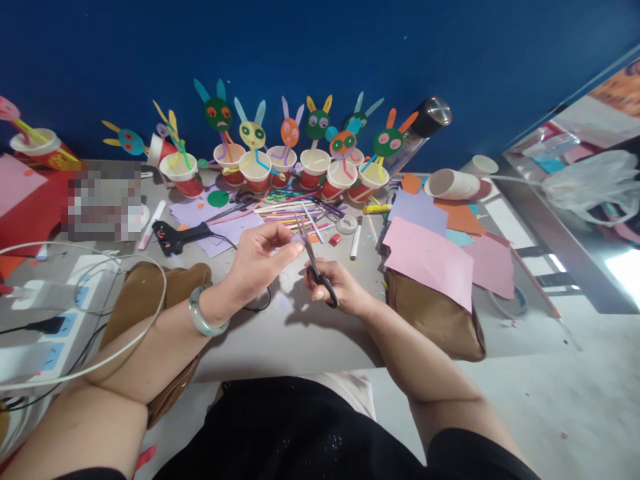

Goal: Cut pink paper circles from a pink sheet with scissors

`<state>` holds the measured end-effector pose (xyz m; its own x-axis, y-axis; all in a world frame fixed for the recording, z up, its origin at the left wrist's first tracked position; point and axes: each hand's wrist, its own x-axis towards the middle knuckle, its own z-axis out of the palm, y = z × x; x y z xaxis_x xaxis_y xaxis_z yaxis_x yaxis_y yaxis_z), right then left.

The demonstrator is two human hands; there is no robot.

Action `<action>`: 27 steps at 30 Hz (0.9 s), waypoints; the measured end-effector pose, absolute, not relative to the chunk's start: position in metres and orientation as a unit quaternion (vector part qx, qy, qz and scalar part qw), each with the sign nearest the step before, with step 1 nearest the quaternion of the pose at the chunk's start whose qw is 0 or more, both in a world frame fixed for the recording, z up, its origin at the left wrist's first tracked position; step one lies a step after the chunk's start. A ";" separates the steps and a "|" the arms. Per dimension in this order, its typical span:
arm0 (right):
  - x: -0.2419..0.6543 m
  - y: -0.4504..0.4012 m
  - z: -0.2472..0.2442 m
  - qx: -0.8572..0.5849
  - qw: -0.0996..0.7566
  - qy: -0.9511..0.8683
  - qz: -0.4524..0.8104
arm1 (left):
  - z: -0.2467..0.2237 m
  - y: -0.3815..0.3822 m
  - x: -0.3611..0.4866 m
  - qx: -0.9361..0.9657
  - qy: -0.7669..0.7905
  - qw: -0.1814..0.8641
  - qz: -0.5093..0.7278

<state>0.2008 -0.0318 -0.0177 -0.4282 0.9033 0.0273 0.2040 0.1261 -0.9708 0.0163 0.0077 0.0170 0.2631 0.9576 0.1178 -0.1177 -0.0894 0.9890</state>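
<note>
Grey surface (300, 347) running across the view, pale floor (575, 407) showing beyond its right end. Brown padded items (435, 313) lying at both sides, a pink sheet (430, 257) partly covering the right one. White power strip (63, 320) sitting at far left. Hands working near each other over the middle: right hand (343, 283) gripping black-handled scissors (320, 277), left hand (263, 257) pinching a small purple piece (297, 238) beside the blades. Glue gun (181, 233) and coloured sticks (295, 212) lying farther back. Behind them, red-and-white paper cups (255, 172) are standing in a row, holding long-eared paper figures (253, 134); more cups (453, 184) lying nested at right. Blue wall (320, 47) rising behind.
</note>
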 end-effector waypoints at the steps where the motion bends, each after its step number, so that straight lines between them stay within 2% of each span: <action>1: 0.201 -0.032 -0.018 -0.413 0.338 -0.671 0.514 | 0.017 0.008 0.016 0.562 0.374 0.561 0.478; 27: 0.201 -0.031 -0.019 -0.419 0.338 -0.672 0.509 | 0.016 0.008 0.015 0.553 0.378 0.560 0.487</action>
